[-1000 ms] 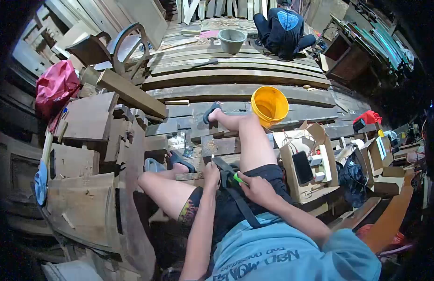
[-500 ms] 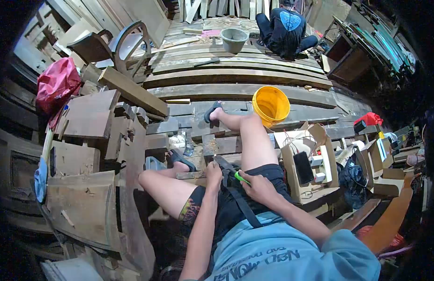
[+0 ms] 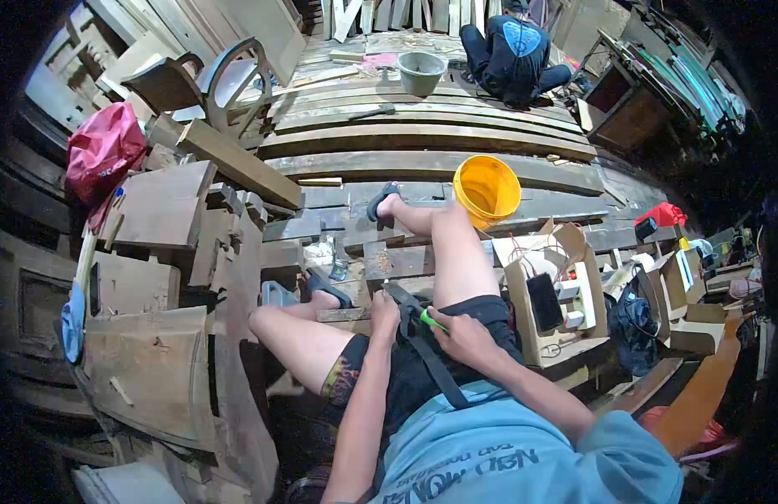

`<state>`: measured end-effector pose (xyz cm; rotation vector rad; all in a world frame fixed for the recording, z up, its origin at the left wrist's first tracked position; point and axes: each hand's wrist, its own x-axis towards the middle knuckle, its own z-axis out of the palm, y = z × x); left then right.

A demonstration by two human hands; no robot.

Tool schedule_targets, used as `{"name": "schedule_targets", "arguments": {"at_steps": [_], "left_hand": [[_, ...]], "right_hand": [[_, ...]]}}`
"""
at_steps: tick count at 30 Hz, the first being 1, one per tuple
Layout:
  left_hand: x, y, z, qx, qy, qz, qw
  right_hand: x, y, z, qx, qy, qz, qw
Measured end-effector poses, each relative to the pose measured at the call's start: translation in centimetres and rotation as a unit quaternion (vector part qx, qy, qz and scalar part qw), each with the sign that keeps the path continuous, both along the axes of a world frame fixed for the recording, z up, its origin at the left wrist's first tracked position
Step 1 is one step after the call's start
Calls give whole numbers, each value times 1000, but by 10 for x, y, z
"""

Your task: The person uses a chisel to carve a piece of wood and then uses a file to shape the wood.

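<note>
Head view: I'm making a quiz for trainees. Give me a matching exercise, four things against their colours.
Things:
1. bucket
2. bag
3. tool handle
4. shirt

Colours:
A. green
B. light blue
C. yellow
D. red

Pairs: 1-C, 2-D, 3-A, 4-B

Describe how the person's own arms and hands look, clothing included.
Both arms are bare from the short sleeves down; no gloves, watch or rings can be made out on the left hand or right hand. The light blue T-shirt has dark lettering. A dark strap crosses the lap.
</note>
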<state>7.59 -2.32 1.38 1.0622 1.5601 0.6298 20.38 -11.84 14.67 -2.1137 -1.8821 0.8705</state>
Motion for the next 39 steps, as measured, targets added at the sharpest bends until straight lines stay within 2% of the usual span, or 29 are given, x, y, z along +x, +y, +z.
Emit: {"name": "schedule_targets", "arguments": {"at_steps": [2,7,8,11,20,23,25,29,31,35,37,39], "left_hand": [[-1,5,-56,27,11,-1,1000],[-1,3,-42,111,60,2,992],[0,2,-38,77,46,12,996],[-3,3,-23,89,82,-30,992],[-2,3,-25,83,58,-32,994],[-2,3,-16,62,74,-31,995],[-1,1,8,57,87,-36,994],[-3,3,-21,52,60,-33,996],[-3,3,-25,81,57,-29,995],[-2,2,-21,65,26,-23,997],[1,-2,2,62,85,-62,992],[1,-1,-10,95,99,-30,990]], "right_hand": [[1,0,-5,2,-2,4,1000],[0,-1,-2,-10,30,-20,999],[0,0,-4,-10,25,-16,1000],[2,-3,-2,-15,23,-17,999],[3,-6,4,-8,23,-31,999],[2,-4,10,-14,45,-34,998],[2,-4,12,-20,40,-33,998],[2,-4,10,-17,34,-26,999],[1,-4,13,-18,34,-28,999],[1,-4,10,-12,35,-29,999],[3,-4,4,-4,25,-23,999],[3,-4,3,4,17,-17,1000]]}}
